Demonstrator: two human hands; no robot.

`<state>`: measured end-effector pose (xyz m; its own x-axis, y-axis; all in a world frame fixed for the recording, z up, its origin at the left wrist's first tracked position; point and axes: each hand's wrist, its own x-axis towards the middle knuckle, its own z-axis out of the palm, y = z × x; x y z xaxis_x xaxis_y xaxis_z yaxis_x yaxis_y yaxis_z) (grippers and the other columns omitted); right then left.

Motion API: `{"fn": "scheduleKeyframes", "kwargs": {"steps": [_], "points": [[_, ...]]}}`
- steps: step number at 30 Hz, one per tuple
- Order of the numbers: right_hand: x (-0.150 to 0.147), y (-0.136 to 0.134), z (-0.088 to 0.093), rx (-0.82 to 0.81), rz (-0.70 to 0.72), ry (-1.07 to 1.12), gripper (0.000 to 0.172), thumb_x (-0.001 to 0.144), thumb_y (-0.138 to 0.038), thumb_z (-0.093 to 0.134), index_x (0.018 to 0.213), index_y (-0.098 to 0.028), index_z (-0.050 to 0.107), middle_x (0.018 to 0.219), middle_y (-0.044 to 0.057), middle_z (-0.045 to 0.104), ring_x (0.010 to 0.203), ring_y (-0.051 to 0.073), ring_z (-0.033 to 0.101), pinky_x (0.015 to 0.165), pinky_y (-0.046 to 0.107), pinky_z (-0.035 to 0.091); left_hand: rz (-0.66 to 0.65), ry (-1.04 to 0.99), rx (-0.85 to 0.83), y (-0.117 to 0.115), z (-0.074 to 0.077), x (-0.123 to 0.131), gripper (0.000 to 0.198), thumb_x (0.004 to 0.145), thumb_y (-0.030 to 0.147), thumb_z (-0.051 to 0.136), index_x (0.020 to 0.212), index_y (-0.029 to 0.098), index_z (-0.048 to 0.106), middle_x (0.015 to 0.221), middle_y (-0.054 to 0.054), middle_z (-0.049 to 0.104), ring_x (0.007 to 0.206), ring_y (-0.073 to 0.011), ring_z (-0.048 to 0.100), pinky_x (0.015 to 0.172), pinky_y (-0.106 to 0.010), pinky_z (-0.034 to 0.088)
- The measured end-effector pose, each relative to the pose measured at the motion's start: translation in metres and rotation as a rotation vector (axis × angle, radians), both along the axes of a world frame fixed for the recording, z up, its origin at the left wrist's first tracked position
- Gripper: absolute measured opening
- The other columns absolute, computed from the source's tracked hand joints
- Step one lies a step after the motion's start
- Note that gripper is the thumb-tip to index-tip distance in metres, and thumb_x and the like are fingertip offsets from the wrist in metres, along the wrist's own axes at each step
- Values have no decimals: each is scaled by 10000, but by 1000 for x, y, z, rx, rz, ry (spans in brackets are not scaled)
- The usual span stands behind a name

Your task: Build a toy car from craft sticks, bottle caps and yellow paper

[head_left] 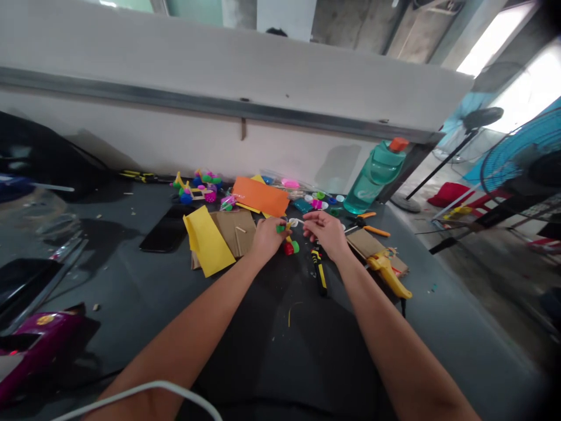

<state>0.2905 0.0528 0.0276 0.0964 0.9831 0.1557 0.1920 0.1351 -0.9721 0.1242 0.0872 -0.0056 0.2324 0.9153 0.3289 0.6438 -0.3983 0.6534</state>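
Note:
My left hand (268,237) is closed around a small toy car with a yellow body and bottle-cap wheels; a red cap wheel (288,248) and a green cap wheel (296,247) show below the fingers. A white bottle cap (293,223) is at the toy's far side. My right hand (325,231) pinches a thin white stick (300,220), whose tip reaches the white cap. Whether the stick sits in the cap cannot be made out. Just below my right hand lies a yellow-and-black utility knife (319,270).
Yellow card (208,242), orange card (260,196) and a phone (164,230) lie to the left. Finished-looking cap toys (197,187) stand behind. A green bottle (372,178), orange-handled pliers (374,229) and a yellow glue gun (389,275) are at right.

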Motion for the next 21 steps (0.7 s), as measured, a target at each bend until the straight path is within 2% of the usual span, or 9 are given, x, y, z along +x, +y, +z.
{"fn": "scheduleKeyframes", "kwargs": {"steps": [4, 8, 12, 16, 21], "points": [[-1, 1, -1, -4, 9, -53, 228, 659, -326, 670, 809, -158, 640, 601, 1, 644, 479, 108, 558, 442, 218, 435, -53, -13, 16, -4, -2, 0, 130, 812, 278, 597, 840, 221, 710, 945, -35, 712, 945, -205, 603, 910, -352, 382], [-7, 1, -12, -21, 13, -148, 190, 690, -347, 652, 768, -173, 648, 556, -18, 629, 398, 92, 489, 409, 216, 382, -99, -41, -9, -11, -2, -9, 90, 787, 269, 631, 809, 226, 707, 941, -22, 708, 937, -190, 604, 907, -342, 387], [-12, -1, -23, 86, -1, -310, 155, 727, -354, 632, 729, -201, 655, 577, -25, 620, 501, 122, 557, 513, 234, 418, -84, -83, -8, -18, -7, -14, 95, 747, 267, 677, 823, 218, 708, 904, -30, 698, 923, -201, 593, 870, -349, 407], [-11, -3, -27, 177, -38, -414, 163, 788, -346, 578, 802, -213, 671, 647, -12, 641, 561, 137, 586, 594, 254, 441, -52, -138, 31, -24, -11, -19, 217, 732, 248, 694, 946, 213, 692, 952, -43, 695, 945, -210, 581, 864, -347, 419], [-8, -7, -26, 184, -54, -531, 167, 802, -352, 579, 835, -223, 681, 729, 13, 678, 669, 164, 610, 642, 262, 446, -15, -221, 43, -26, -4, -28, 179, 792, 262, 635, 963, 234, 680, 963, -26, 693, 952, -189, 589, 880, -341, 425]]}}
